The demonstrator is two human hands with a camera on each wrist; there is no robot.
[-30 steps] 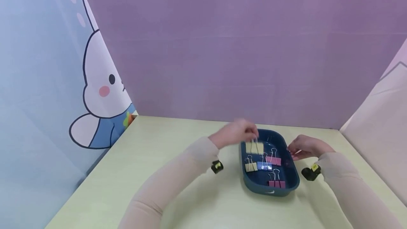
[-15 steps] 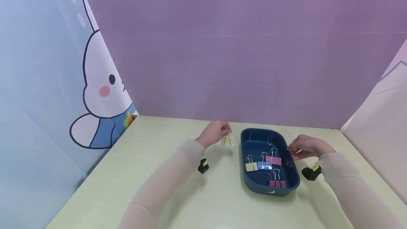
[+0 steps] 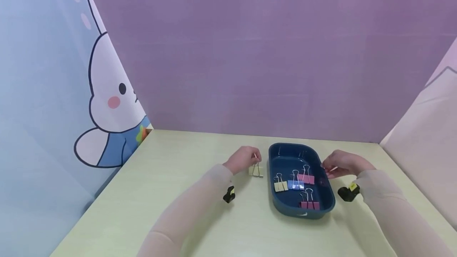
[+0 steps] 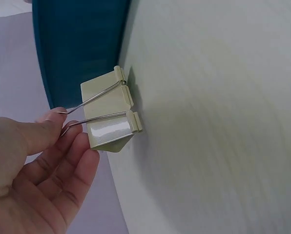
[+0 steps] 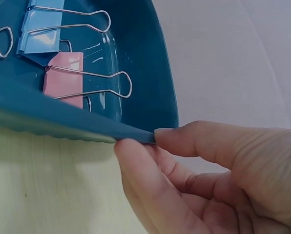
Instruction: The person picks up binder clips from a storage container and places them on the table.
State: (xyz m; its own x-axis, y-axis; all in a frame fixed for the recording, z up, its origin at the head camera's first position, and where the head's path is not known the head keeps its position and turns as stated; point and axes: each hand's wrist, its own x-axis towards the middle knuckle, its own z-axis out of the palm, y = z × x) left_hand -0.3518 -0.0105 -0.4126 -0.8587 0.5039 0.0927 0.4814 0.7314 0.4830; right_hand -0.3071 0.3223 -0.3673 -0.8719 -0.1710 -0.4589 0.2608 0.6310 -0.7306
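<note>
My left hand [image 3: 243,158] pinches the wire handles of a pale yellow binder clip [image 4: 100,100] between thumb and fingers. The clip is at the table surface, just left of the dark blue tray [image 3: 285,162], its spine downward. Whether it bears its weight on the table I cannot tell. On the tray's right side, my right hand [image 3: 345,164] pinches the rim between thumb and fingers. Inside the tray lie another yellow binder clip [image 3: 281,186], a blue one [image 3: 296,185], a pink one [image 3: 306,179] and a darker pink clip or clips [image 3: 310,205] near the front.
The pale table [image 3: 200,150] extends to the left and in front of the tray. A purple backdrop [image 3: 264,58] stands behind it. On the left hangs a blue sheet with a rabbit print [image 3: 114,90], and a light sheet [image 3: 428,130] is on the right.
My left hand has carried the yellow binder clip from over the tray leftward, then lowered it to the table beside the tray. The right hand has stayed on the rim.
</note>
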